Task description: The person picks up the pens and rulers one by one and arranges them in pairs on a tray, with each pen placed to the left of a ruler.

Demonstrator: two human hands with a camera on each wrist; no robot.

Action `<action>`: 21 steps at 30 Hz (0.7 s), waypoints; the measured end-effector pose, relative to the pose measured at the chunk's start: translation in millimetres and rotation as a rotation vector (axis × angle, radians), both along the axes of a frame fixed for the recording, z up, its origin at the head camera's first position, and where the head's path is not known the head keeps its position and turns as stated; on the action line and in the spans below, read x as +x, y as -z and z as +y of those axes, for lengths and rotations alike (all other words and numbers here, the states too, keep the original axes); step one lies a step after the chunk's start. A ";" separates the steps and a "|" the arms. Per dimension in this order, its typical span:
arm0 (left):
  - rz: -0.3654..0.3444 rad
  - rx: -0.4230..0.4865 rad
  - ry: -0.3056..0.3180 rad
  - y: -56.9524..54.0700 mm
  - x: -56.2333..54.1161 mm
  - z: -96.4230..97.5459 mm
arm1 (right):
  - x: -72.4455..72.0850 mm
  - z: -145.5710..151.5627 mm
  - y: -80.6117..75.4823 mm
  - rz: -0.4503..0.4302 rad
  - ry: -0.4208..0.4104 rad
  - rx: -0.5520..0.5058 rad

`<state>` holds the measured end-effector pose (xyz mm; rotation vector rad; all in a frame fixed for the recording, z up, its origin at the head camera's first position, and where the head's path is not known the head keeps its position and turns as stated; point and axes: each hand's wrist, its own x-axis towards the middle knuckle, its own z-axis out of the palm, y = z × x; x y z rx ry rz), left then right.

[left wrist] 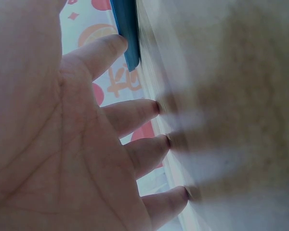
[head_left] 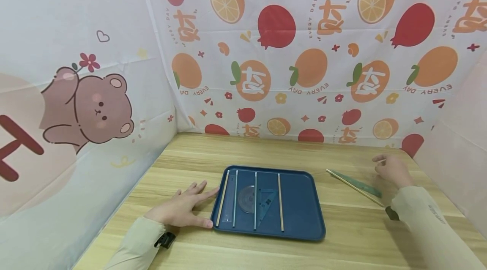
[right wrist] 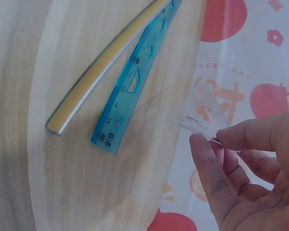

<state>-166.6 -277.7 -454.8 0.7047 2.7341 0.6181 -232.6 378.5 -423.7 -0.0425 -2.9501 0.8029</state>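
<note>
My left hand (head_left: 182, 208) lies spread beside the blue tray (head_left: 302, 211), its index finger and thumb at the tray's left edge. In the left wrist view the other fingertips (left wrist: 163, 139) rest on the table. At the right, above the table, my right hand (head_left: 393, 170) pinches a clear triangular set square (right wrist: 195, 124) between thumb and fingers. Close to it a gold pencil (right wrist: 98, 72) and a teal ruler (right wrist: 123, 106) lie on the wood. On the tray are several pencils (head_left: 280, 206), a clear ruler (head_left: 228, 202), a protractor (head_left: 245, 199) and a blue set square (head_left: 266, 204).
The wooden table (head_left: 251, 255) meets a fruit-print cloth (head_left: 335, 105) at the back. A white cloth with a bear print (head_left: 99, 109) hangs along the left side, and a pale cloth (head_left: 456, 147) along the right.
</note>
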 end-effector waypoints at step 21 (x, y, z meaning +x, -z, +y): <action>0.000 0.006 0.002 -1.5 1.9 0.4 | 16.6 -25.7 -6.0 0.037 -0.023 -0.141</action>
